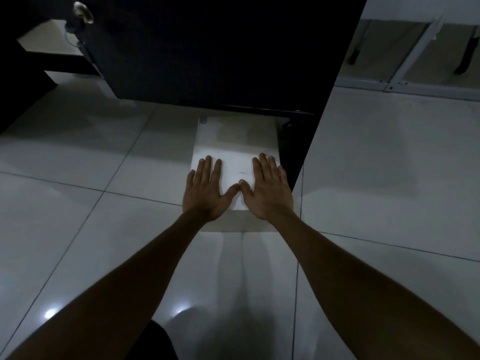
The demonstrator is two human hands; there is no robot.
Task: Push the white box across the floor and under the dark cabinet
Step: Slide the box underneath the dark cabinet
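A flat white box (235, 144) lies on the pale tiled floor, its far end at the lower edge of the dark cabinet (207, 53). My left hand (206, 192) rests palm down on the near left of the box top, fingers spread. My right hand (268, 189) lies flat on the near right, fingers spread, thumb tips almost touching. Neither hand grips anything. The box's far edge is partly shadowed beneath the cabinet.
The floor (389, 165) is glossy white tile with dark grout lines. The cabinet's dark side panel (298, 157) runs along the box's right edge. A metal frame with dark legs (405, 81) stands at the far right. A round knob (83, 12) shows at top left.
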